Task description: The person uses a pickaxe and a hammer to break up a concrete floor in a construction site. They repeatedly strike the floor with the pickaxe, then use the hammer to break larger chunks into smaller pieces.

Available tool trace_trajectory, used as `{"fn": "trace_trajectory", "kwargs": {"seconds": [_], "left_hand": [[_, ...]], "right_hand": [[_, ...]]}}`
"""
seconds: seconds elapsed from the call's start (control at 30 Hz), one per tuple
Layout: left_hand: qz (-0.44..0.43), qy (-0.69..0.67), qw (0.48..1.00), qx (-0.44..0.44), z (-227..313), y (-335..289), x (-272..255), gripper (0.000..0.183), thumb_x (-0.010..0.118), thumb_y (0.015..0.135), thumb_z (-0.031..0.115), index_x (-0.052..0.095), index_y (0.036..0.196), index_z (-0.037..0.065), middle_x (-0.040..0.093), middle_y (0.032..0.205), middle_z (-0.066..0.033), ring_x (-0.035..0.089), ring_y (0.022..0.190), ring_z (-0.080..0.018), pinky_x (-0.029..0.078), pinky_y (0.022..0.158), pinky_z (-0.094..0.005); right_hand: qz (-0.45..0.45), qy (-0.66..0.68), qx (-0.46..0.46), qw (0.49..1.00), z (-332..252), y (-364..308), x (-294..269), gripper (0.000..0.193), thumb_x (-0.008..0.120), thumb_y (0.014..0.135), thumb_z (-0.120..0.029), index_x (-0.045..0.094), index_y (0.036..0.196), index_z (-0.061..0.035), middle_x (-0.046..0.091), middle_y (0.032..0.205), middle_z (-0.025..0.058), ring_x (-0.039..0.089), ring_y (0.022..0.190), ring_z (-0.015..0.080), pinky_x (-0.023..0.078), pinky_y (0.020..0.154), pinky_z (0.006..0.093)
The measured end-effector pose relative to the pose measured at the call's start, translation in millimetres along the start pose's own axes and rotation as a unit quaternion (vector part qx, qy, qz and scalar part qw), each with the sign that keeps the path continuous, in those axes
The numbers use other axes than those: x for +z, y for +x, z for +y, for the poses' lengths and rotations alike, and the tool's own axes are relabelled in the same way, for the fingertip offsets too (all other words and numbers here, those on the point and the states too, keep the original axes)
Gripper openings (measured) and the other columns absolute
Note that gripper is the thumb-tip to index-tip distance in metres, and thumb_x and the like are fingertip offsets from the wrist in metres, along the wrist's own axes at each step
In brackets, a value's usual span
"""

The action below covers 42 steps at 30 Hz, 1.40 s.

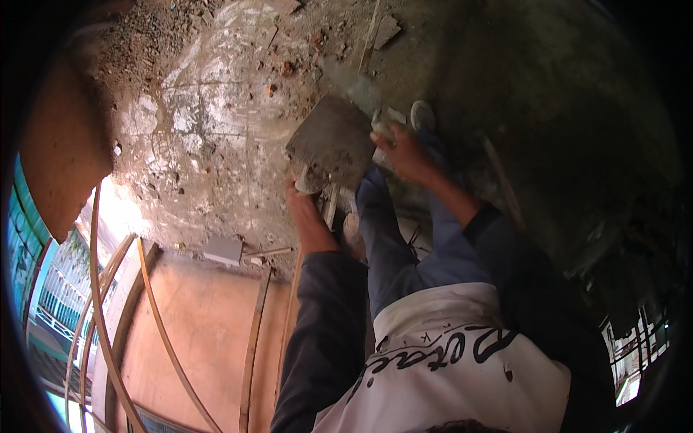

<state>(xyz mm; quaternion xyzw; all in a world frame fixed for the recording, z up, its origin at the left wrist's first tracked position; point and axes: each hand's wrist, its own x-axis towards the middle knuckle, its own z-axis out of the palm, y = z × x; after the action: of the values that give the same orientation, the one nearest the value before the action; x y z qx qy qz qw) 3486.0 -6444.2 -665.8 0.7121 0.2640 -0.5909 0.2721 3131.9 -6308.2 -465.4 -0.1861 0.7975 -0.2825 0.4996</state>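
Observation:
My left hand (299, 196) grips a grey square slab, like a tile (328, 137), at its near left corner. Something pale covers the thumb that lies over this corner. The slab's upper face is dusty, with rough crumbs toward its near edge. Just beyond its right corner, my right hand (406, 153) is closed around the handle of a trowel (354, 85). The trowel's blade points away to the far left and is smeared by motion. It appears above the slab's far edge; whether they touch I cannot tell. Both forearms wear dark sleeves.
Broken rubble (287, 68) and a flat shard (387, 32) lie on the dirty ground. A grey block (224, 250) rests beside an orange wall (195, 310) with wooden strips (256, 339). A brown panel (65, 144) stands at far left. My shoe (422, 114) is near the trowel.

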Motion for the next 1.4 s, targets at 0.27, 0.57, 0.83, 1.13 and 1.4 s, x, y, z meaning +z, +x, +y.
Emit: {"fn": "trace_trajectory", "kwargs": {"seconds": [0.27,0.57,0.83,1.13,1.4], "left_hand": [[0.002,0.007,1.0,0.009,-6,-17,4,0.019,0.056,0.084,0.021,0.061,0.096,0.008,0.062,0.105,-0.0138,0.057,0.098,-0.0326,0.049,0.094,-0.0519],[-0.006,-0.002,1.0,0.011,-13,-28,7,0.023,0.055,0.087,0.022,0.061,0.105,0.008,0.06,0.114,-0.0139,0.054,0.107,-0.0331,0.045,0.099,-0.05],[-0.021,-0.065,0.998,-0.001,-18,-27,8,0.028,0.053,0.089,0.022,0.06,0.113,0.009,0.059,0.122,-0.014,0.052,0.115,-0.0336,0.042,0.104,-0.0483],[-0.001,-0.847,0.366,-0.386,8,14,-23,0.034,0.052,0.091,0.022,0.06,0.122,0.009,0.057,0.131,-0.0141,0.049,0.124,-0.0342,0.039,0.109,-0.0464],[0.038,-0.864,0.251,-0.435,22,27,-29,0.04,0.05,0.093,0.022,0.06,0.13,0.009,0.055,0.139,-0.0142,0.047,0.132,-0.0347,0.036,0.114,-0.0447]], "right_hand": [[-0.046,0.006,0.027,0.999,9,-44,11,0.051,0.063,0.096,-0.046,0.054,0.109,0.0017,0.065,0.083,0.0265,0.067,0.082,0.0452,0.051,0.07,0.0469],[-0.075,-0.034,0.043,0.996,-23,-119,10,0.048,0.065,0.095,-0.046,0.057,0.11,-0.0006,0.068,0.087,0.0262,0.067,0.086,0.0469,0.052,0.072,0.05],[-0.025,0.025,-0.01,0.999,-14,-134,1,0.048,0.067,0.094,-0.042,0.058,0.115,-0.0002,0.068,0.092,0.0278,0.066,0.094,0.0465,0.052,0.077,0.0492],[-0.03,0.046,0.008,0.998,-11,-150,6,0.049,0.069,0.094,-0.04,0.056,0.12,-0.0006,0.068,0.096,0.0265,0.067,0.094,0.0458,0.053,0.074,0.0473],[-0.026,0.054,0.004,0.998,-21,-163,-2,0.053,0.069,0.093,-0.041,0.057,0.121,0.0011,0.069,0.095,0.0249,0.069,0.092,0.043,0.054,0.075,0.0473]]}}
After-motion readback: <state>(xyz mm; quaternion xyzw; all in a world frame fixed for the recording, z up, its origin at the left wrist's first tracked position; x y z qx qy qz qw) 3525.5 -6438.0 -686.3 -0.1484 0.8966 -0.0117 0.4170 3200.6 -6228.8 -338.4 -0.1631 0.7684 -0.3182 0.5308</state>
